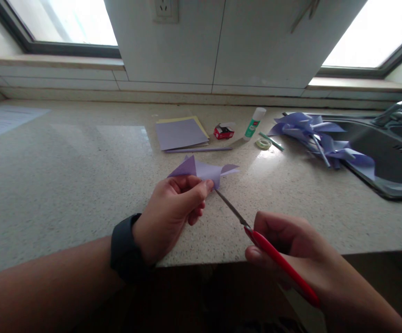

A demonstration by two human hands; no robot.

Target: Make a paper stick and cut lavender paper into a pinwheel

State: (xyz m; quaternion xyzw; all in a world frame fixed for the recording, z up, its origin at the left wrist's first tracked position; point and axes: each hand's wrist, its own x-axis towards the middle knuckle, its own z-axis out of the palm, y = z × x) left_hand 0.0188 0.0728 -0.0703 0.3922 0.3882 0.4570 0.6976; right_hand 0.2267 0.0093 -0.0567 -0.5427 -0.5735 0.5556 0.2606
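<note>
My left hand (176, 203), with a dark band on its wrist, pinches a piece of purple paper (206, 171) between thumb and fingers. The paper is partly folded, with pointed corners standing up on the left and curling out on the right. Red-handled scissors (273, 252) are gripped in my right hand (298, 240). Their blades point up and left, and the tip meets the lower edge of the paper beside my left thumb. Whether the tip is in the paper or only touching it, I cannot tell.
Behind my hands lie a stack of purple and yellow paper (182, 134), a thin purple stick (199, 150), a small red box (223, 131), a glue stick (254, 124) and a tape roll (264, 144). Purple paper pinwheels (305, 127) lie by the sink (388, 171) at right.
</note>
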